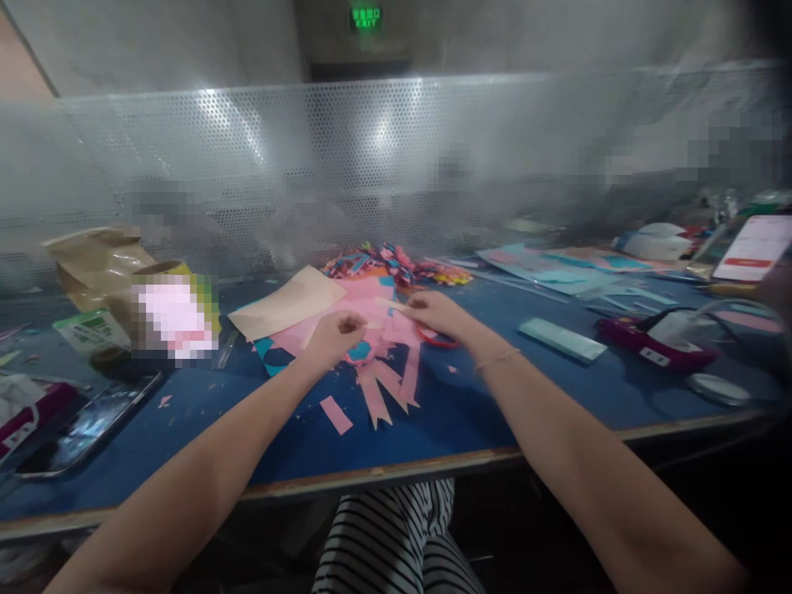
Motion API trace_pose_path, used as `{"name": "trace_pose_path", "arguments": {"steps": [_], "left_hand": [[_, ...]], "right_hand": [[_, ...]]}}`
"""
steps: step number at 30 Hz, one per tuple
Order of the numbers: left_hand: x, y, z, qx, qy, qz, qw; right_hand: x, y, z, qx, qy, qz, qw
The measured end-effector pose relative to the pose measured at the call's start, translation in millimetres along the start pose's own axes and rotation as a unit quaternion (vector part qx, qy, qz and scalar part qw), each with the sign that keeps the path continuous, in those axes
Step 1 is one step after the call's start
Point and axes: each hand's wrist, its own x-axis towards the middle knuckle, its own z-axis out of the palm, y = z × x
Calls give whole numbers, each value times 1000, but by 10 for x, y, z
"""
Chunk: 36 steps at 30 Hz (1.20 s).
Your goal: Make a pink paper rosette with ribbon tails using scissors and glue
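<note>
My right hand [433,309] pinches a pale paper strip [388,304] that points left over the pink paper sheets [365,290]. My left hand [339,332] is closed at the fingertips near it; what it holds, if anything, is too small to name. Just below the hands lies a pink paper rosette [361,351] with a blue middle. Its notched paper tails [374,398] spread toward me. Red-handled scissors [436,339] lie under my right wrist, partly hidden. A small pink paper rectangle [336,415] rests closer to the table edge.
A cream sheet [289,302] and a heap of colourful paper pieces [396,262] lie behind. At left are a phone [92,429] and a brown bag [99,264]. A pale box [562,340] and a purple power strip [656,345] sit right. Perforated metal panel [346,148] beyond.
</note>
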Motion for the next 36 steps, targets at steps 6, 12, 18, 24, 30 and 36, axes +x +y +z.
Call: {"name": "trace_pose_path", "arguments": {"steps": [6,12,18,24,30,36], "left_hand": [[-2,-37,88,-44,-16,-57,997],[-32,-38,156,-107,-8,-62,992],[-31,-50,137,-113,8,-96,989],[-44,-37,115,-154,-34,-104,982],[-41,-63,87,-179,-59,-115,975],[-26,-66,67,-164,-58,-96,980]], "right_hand": [[-23,-50,135,-26,12,-124,992],[-103,-210,345,-141,42,-280,949],[-165,-288,386,-188,-11,-306,933],[-239,-342,309,-212,-105,-265,935],[-294,-369,266,-191,-143,-279,930],[-276,-362,276,-99,-151,-232,956]]}}
